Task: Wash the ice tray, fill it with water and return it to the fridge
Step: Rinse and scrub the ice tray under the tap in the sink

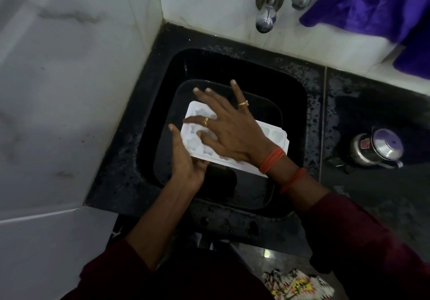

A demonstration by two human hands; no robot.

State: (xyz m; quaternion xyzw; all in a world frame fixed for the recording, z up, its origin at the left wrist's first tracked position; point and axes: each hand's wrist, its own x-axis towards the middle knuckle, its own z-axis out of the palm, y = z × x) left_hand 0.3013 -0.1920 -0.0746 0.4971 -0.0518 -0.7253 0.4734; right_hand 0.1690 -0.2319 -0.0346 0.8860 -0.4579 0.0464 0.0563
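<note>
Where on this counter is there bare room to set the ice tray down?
Bare counter lies on the near side of the steel kettle, right of the sink. The sink is crowded: a dark basin fills it, with the ice tray gripped by the left hand and pressed by the right hand.

Your ice tray [274, 136] is plain white, set against a black sink [232, 66] and a black table [372, 118] flecked with pale speckles. The wall tiles [69, 90] are white with grey veining. The cloth [372, 3] is deep purple, your sleeves [372, 241] maroon, the wrist threads [272, 160] orange-red, the rings [243, 104] gold.
</note>
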